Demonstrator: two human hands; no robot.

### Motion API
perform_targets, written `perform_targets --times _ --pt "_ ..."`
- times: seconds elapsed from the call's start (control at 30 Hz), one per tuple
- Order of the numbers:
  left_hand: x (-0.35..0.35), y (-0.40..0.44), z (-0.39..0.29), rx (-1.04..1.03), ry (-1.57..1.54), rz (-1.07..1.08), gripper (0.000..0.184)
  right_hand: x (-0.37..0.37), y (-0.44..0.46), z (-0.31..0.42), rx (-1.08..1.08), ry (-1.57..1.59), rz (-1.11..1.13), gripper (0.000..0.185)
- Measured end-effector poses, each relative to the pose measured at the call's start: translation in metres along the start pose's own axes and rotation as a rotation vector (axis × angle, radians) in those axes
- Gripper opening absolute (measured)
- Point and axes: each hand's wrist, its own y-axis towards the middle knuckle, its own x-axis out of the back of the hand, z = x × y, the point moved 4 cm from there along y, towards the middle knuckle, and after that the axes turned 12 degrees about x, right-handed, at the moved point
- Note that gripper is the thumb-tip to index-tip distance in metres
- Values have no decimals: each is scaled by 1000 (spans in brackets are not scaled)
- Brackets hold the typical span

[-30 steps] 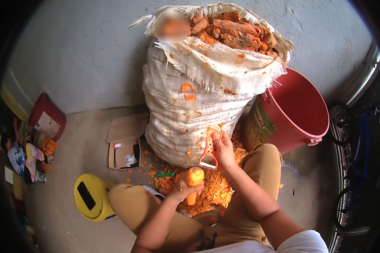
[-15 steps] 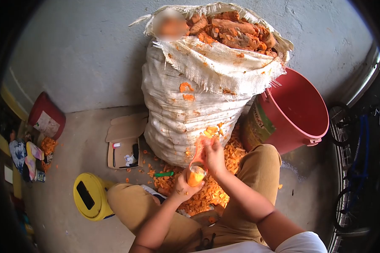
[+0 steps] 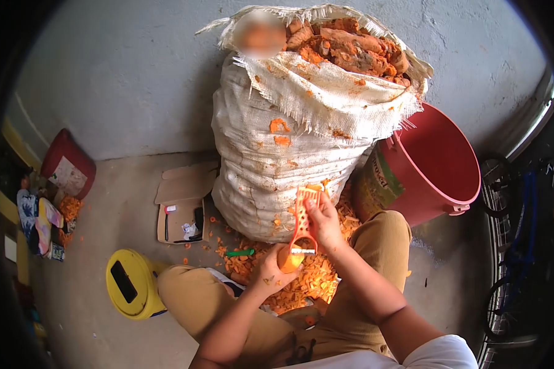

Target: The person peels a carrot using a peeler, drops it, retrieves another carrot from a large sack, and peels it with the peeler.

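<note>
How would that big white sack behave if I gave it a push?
Probably heavy, since the sack is bulky, with roots up to its mouth. Its creased, woven sides would likely give. Tipped, it might spill, as the top is open.

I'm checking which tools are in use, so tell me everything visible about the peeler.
The peeler is orange-red and looks like plastic, with a perforated handle and a pale strip across its forked end. The right hand holds it, forked end toward the wearer and at the orange vegetable in the left hand.
</note>
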Motion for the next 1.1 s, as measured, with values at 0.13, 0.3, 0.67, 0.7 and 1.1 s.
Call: perform_targets --times 0.13,0.3,0.67,0.7,1.1 --pt "-6 1 3 -23 -97 87 40 -15 -10 -4 49 -150 79 17" --pt "-13 -4 8 64 -23 98 45 -1 -11 -20 75 -373 84 16" --pt "1 -11 -8 -287 380 -307 38 67 11 -40 194 -935 -432 20" --pt "0 -16 -19 -326 322 -327 40 87 18 -39 139 -811 -506 19" --pt "0 -3 -7 -28 296 -161 39 24 11 -10 -5 -231 -177 14"
